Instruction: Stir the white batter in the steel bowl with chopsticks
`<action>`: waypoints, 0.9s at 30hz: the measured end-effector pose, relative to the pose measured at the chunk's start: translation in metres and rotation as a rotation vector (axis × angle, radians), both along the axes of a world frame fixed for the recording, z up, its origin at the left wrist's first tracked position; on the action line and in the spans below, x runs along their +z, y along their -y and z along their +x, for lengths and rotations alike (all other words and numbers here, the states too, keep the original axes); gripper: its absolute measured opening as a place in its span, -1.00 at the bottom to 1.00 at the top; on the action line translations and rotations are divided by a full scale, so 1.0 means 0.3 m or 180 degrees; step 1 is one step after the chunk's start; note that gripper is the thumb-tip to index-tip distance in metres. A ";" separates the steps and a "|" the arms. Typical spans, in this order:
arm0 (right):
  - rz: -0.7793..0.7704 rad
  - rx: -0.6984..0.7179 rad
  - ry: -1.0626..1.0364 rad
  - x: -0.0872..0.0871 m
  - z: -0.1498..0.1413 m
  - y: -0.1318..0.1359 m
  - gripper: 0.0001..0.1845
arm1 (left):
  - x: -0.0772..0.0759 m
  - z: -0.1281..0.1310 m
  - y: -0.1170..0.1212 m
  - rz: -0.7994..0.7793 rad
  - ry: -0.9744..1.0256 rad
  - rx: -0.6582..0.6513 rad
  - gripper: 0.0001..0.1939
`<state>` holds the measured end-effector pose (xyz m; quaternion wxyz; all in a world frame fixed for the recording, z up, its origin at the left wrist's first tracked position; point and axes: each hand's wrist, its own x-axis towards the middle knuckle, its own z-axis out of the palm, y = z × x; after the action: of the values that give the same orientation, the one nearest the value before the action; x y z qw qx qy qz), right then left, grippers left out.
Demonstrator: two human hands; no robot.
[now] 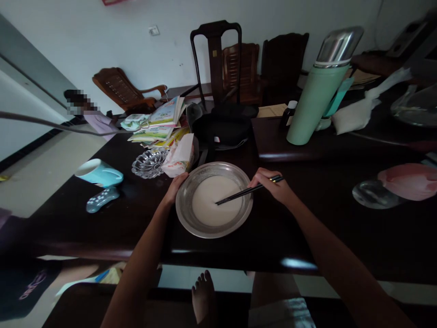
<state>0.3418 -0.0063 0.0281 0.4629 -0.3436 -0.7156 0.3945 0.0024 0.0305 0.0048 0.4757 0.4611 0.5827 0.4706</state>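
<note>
A wide metal bowl (186, 214) sits on the dark table in front of me, with a milky white liquid (215, 216) in it. My left hand (175, 187) is closed on the bowl's left rim. In my right hand (271, 183), above the right rim, is a pair of black chopsticks (239, 193) with gold bands. Their tips dip into the liquid near the bowl's middle.
Behind the bowl are a tissue pack (179, 157), a glass dish (148, 164), stacked booklets (164, 116) and a black bag (221, 130). A blue mug (99, 172) and game controller (102, 199) lie left. A green thermos (317, 100) stands right. A person (99, 118) is beyond the table.
</note>
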 end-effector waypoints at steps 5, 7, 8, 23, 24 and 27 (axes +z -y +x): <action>0.0031 -0.0119 0.0099 0.000 0.000 -0.001 -0.61 | -0.005 -0.003 0.000 -0.0046 0.0024 -0.0031 -0.57; -0.0047 -0.0224 -0.0057 0.002 0.005 -0.001 -0.57 | -0.008 -0.005 0.000 -0.0075 0.0054 -0.0048 -0.57; -0.0073 -0.0204 -0.0106 0.003 0.006 0.000 -0.55 | -0.009 -0.005 0.000 -0.0087 0.0079 -0.0039 -0.58; 0.0004 0.0030 0.0137 -0.003 -0.002 0.002 -0.55 | -0.015 -0.010 -0.002 -0.0121 0.0117 -0.0050 -0.56; 0.0032 0.0000 0.0189 -0.003 -0.002 0.001 -0.57 | -0.017 -0.011 -0.002 -0.0134 0.0125 -0.0047 -0.57; -0.0019 -0.0258 0.0082 -0.004 0.004 -0.001 -0.57 | -0.019 -0.011 -0.001 -0.0170 0.0136 -0.0092 -0.57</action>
<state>0.3429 -0.0061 0.0268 0.4682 -0.3787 -0.7058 0.3730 -0.0008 0.0307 -0.0010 0.5070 0.4464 0.5781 0.4577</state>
